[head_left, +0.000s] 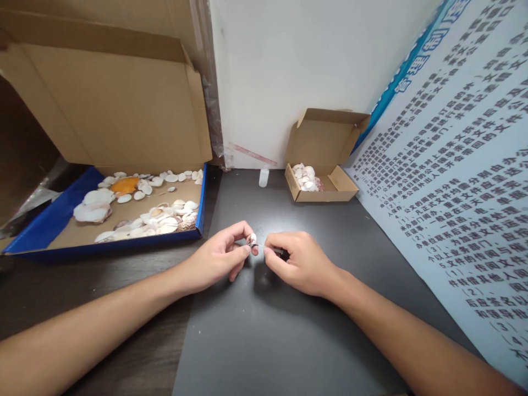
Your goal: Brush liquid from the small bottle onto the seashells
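Note:
My left hand (223,254) is closed, pinching a small white shell with dark markings (253,240) between thumb and fingers. Close by on the right, my right hand (300,261) grips a thin pale stick (261,247) whose tip reaches to the shell, seemingly touching it. Most of the stick is hidden by the fingers, and its exact kind cannot be made out. Both hands are just above the dark grey mat (247,341). Behind them a small whitish translucent bottle (263,177) stands upright near the wall.
At the left lies an open blue-edged cardboard box (61,234) with many white shells (152,221) and an orange shell (125,186). A smaller open cardboard box (330,196) with white shells (305,177) stands at the back right. A printed board (454,192) leans along the right side.

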`<state>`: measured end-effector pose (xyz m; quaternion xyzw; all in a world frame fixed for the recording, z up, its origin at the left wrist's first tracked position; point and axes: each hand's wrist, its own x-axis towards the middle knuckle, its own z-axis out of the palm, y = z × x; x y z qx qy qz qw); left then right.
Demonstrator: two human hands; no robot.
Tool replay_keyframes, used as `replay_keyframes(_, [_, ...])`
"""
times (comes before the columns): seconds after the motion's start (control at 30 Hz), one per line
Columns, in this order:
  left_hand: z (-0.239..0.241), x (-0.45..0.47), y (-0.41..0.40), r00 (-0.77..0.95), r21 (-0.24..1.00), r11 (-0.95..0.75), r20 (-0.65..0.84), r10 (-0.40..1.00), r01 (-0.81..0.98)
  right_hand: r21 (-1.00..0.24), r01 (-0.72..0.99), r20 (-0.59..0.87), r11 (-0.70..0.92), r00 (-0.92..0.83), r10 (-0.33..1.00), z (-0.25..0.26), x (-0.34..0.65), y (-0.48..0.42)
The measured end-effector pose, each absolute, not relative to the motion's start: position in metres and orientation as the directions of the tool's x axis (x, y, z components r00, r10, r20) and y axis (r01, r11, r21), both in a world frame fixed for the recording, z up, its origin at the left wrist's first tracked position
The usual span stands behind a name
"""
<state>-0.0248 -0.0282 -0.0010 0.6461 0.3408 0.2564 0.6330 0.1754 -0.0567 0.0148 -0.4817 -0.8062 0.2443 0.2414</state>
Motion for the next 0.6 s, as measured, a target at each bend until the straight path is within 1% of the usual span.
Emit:
replay_keyframes(0.07, [-0.0016,-0.0250,-0.0277,0.640,0.992,0.033,-0.102,0.762,0.119,-0.608,0.703,0.152,0.369,-0.353,0.923,0.0152,0.1759,-0.0559])
replay_keyframes(0.13, [-0.0010,-0.0250,-0.0275,0.637,0.993,0.031,-0.099,0.765,0.116,-0.612,0.710,0.157,0.349,-0.324,0.933,0.0165,0.1764,-0.0555])
replay_keyframes(0.23, [0.0012,-0.0249,-0.0274,0.631,0.993,0.044,-0.106,0.768,0.112,-0.648,0.643,0.183,0.409,-0.389,0.903,0.0179,0.1762,-0.0570])
replay_keyframes(0.3, [0.0024,-0.0251,-0.0274,0.636,0.992,0.065,-0.120,0.763,0.110,-0.651,0.617,0.196,0.442,-0.427,0.883,0.0175,0.1754,-0.0586])
replay_keyframes(0.37, [0.0028,-0.0255,-0.0272,0.638,0.991,0.084,-0.134,0.759,0.108,-0.630,0.650,0.183,0.424,-0.406,0.895,0.0166,0.1748,-0.0593])
replay_keyframes(0.47, [0.0020,-0.0263,-0.0268,0.633,0.990,0.109,-0.142,0.761,0.091,-0.599,0.721,0.152,0.349,-0.325,0.933,0.0164,0.1748,-0.0584])
replay_keyframes(0.53, [0.0012,-0.0268,-0.0263,0.633,0.989,0.125,-0.143,0.761,0.074,-0.604,0.723,0.153,0.337,-0.310,0.939,0.0175,0.1750,-0.0581])
replay_keyframes(0.6, [0.0004,-0.0272,-0.0259,0.637,0.988,0.139,-0.147,0.757,0.064,-0.629,0.681,0.171,0.373,-0.347,0.922,0.0190,0.1748,-0.0587])
